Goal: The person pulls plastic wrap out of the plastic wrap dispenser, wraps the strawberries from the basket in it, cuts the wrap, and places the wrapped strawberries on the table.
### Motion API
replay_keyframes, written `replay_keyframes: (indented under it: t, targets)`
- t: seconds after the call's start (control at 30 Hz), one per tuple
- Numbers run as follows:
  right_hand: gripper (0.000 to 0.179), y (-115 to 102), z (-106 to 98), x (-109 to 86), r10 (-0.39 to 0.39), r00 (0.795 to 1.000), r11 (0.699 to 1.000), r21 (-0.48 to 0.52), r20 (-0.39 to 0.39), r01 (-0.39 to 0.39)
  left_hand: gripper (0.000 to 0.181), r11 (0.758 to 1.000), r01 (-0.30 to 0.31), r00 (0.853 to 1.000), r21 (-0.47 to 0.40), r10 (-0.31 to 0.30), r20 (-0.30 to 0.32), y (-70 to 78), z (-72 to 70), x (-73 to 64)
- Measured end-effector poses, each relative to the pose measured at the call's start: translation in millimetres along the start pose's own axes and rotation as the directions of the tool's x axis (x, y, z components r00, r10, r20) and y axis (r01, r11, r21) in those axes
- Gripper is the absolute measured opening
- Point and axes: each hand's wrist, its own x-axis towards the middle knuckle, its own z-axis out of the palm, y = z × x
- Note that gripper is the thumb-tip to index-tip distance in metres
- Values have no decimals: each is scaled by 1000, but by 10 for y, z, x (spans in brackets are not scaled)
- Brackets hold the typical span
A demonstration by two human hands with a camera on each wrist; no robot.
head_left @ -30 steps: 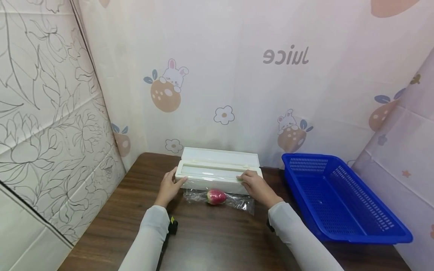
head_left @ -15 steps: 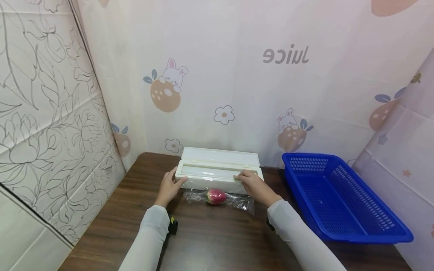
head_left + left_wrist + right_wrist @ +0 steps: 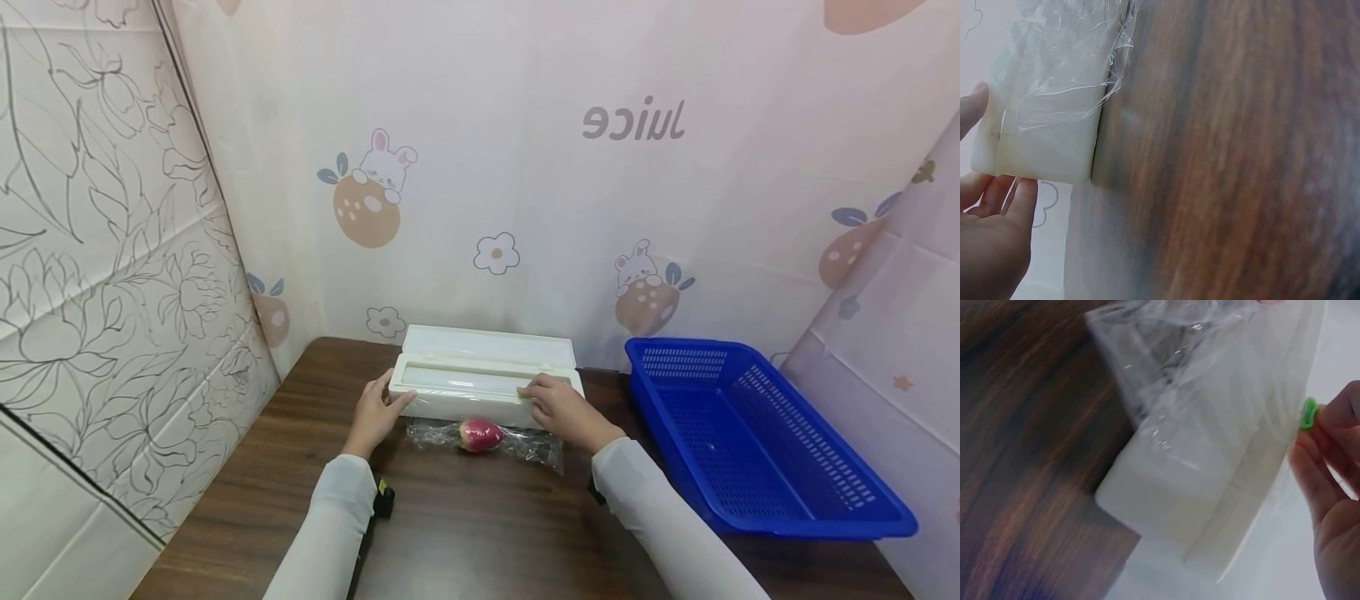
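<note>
A white cling film dispenser (image 3: 442, 406) stands at the back of the table with its lid (image 3: 487, 343) raised. My left hand (image 3: 371, 419) holds its left end, thumb at the front edge and fingers against the end wall. My right hand (image 3: 566, 412) pinches a small green slide cutter (image 3: 1309, 414) at the dispenser's edge, right of the middle. Clear cling film (image 3: 536, 450) hangs over the front and lies on the table. On that film sits a pink-red fruit (image 3: 480, 435) with a green end, seemingly wrapped in it; its exact kind does not show.
A blue perforated plastic basket (image 3: 757, 450) stands at the right side of the brown wooden table (image 3: 465, 517). A patterned curtain (image 3: 450, 167) hangs right behind the dispenser. Another curtain (image 3: 97, 250) with line-drawn flowers runs along the left.
My right hand has slid a little to the left along the dispenser's edge, then stayed nearly still. The left hand, the film and the fruit have kept their places.
</note>
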Motion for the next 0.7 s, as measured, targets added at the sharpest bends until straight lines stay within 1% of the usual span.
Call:
replay_keyframes:
  t: [0.1,0.23,0.37,0.47,0.57,0.7]
  targets:
    - [25,-31,-10,34,32,999,999,-16,11,-32,81,1000,1,1000,4,-1,4,-1,-1,-1]
    - [18,-60,22,73,72,997,996,-46,-19,-72,79,1000,-2,1000,-1,2,6,7,0,-7]
    - [19,-78,62,95,132,990,989,-65,-49,-135,79,1000,-4,1000,-5,4,2,12,6,-9]
    - [20,-80,76,108,156,986,985,-70,-60,-160,78,1000,-7,1000,0,7,-2,12,8,-6]
    - [19,-73,87,118,170,983,982,-67,-62,-174,78,1000,-6,1000,0,6,1,16,5,-8]
    - [18,-64,101,136,171,983,984,-44,-63,-174,78,1000,-5,1000,-10,5,2,22,-6,-20]
